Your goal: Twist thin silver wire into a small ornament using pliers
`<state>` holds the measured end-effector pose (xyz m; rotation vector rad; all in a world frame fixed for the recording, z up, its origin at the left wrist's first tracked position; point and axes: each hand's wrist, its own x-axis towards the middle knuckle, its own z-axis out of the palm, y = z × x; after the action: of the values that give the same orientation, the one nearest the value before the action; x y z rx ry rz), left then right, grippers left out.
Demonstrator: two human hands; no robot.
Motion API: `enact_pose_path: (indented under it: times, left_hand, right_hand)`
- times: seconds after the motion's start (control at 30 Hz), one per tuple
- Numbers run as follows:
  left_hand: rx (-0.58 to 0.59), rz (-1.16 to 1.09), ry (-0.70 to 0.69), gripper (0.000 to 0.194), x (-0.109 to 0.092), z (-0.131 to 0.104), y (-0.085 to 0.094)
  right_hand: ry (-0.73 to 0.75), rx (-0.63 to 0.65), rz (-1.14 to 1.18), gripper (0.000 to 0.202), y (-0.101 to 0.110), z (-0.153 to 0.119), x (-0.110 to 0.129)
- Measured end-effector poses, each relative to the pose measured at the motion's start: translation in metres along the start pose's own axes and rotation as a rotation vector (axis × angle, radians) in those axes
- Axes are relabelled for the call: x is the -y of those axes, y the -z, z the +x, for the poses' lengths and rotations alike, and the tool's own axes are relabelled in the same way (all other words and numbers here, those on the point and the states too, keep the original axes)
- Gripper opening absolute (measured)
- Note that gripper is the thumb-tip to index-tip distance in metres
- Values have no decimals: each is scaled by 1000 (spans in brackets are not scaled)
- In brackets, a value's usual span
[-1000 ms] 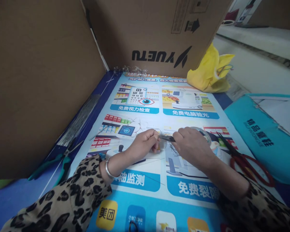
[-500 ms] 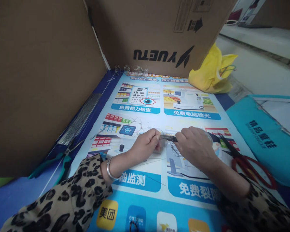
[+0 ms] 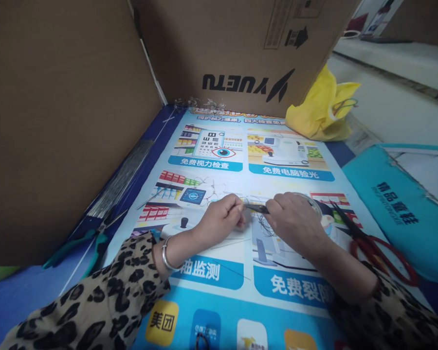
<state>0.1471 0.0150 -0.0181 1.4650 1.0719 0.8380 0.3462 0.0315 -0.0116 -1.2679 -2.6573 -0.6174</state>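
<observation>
Over the middle of the printed sheet, my left hand [image 3: 221, 218] is closed in a pinch on thin wire, whose ends mostly hide inside the fingers. My right hand [image 3: 295, 221] wraps round pliers [image 3: 256, 208]; only their dark narrow jaws show, pointing left and reaching my left fingertips. Below the jaws hangs a tangle of fine dark wire [image 3: 264, 226]. More thin looped wire [image 3: 208, 187] spreads on the sheet beyond my left hand. Whether the jaws grip the wire is too small to tell.
Green-handled pliers [image 3: 95, 236] lie at left by a bundle of straight wires [image 3: 122, 177]. Red-handled scissors [image 3: 381, 255] rest at right, near a teal box [image 3: 397, 209]. A yellow bag [image 3: 317, 114] sits at the back right. Cardboard walls [image 3: 237, 48] stand behind and left.
Both hands stay in nearly the same place. The plier jaws have turned slightly, and the fingers of my left hand have shifted a little.
</observation>
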Motion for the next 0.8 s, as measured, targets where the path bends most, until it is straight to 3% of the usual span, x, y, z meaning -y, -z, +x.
enact_pose_path:
  times: [0.27,0.53,0.63,0.8]
  left_hand:
    - [-3,-343,157,17,-3,2,0]
    - [-239,-697,167,10,-5,7,4]
    - [-285,-766,186,8,-8,6,3]
    - [-235,-812,243,6,-11,2,-3]
  right_hand:
    - [-59,113,132,19,5,2,4]
    - [-225,209,442,28,11,1,6]
    - [-263,157,533,29,11,2,9]
    - [-235,26,546,35,10,3,19]
